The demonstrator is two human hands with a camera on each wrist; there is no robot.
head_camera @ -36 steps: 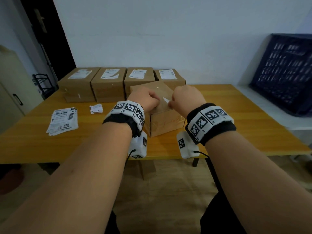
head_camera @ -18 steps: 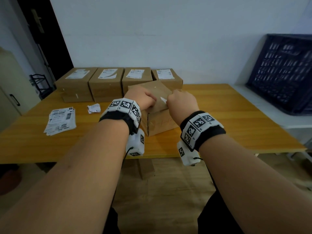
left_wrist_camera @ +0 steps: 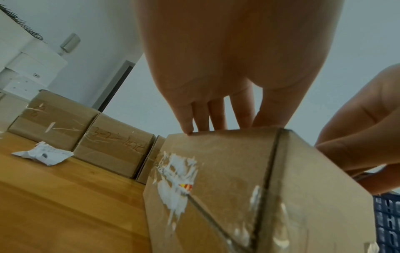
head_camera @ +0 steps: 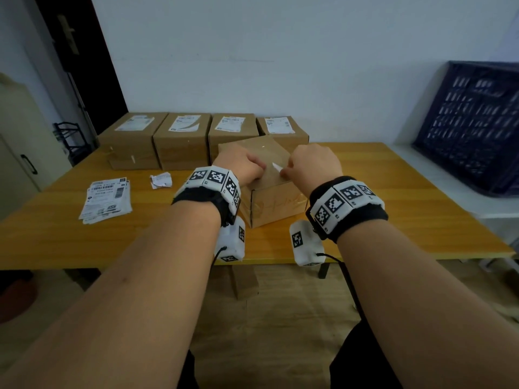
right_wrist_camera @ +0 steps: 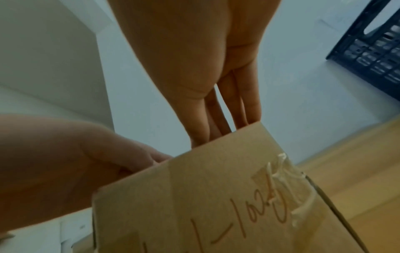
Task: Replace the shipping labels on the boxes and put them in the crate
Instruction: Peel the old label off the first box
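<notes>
Across the lower half of the head view runs a wooden table, set against a pale wall. Dark doorway at upper left; dark blue crate at right edge, propped on a white ledge beside the table.

Left to right on the table: stack of shipping labels, printed with barcodes, text too small to read; crumpled label scrap; row of four labelled cardboard boxes along the wall. Nearest box sits centre, turned cornerwise, its top mostly bare.

Left hand rests on the near box's top, fingers curled down, fingertips pressing the top edge. Right hand, fingers bent, pinches a small white label remnant on the box top.

Against the frames of a second ago: hands and box sit in much the same pose; the white sliver looks no larger.

Writing: red handwritten scrawl under tape on the near box's side, not legible; similar marks on the row's fronts.
</notes>
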